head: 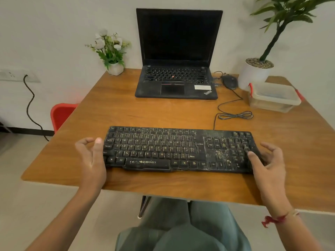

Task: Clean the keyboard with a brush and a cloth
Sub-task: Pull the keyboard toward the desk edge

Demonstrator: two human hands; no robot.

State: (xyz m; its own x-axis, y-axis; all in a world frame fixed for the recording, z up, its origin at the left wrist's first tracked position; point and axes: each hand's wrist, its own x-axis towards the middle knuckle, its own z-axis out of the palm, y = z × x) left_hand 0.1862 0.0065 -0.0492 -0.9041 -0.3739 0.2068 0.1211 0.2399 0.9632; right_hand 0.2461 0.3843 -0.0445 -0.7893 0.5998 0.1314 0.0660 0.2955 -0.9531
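A dusty black keyboard [163, 149] lies flat near the front edge of the wooden table [145, 113], with pale specks thickest around its arrow keys. My left hand [92, 158] is at its left end, thumb raised and fingers loosely curled, holding nothing. My right hand [268, 163] is at the right end. Its thumb lies on the outer keys and its fingers are spread loosely past the edge. I see no brush and no cloth.
An open black laptop [177, 51] stands at the back, with a mouse [229, 81] and a coiled cable [235, 115] to its right. A clear lidded box [273, 96] with red clips and a potted plant [253, 73] are at the back right. A flower pot [112, 51] is at the back left.
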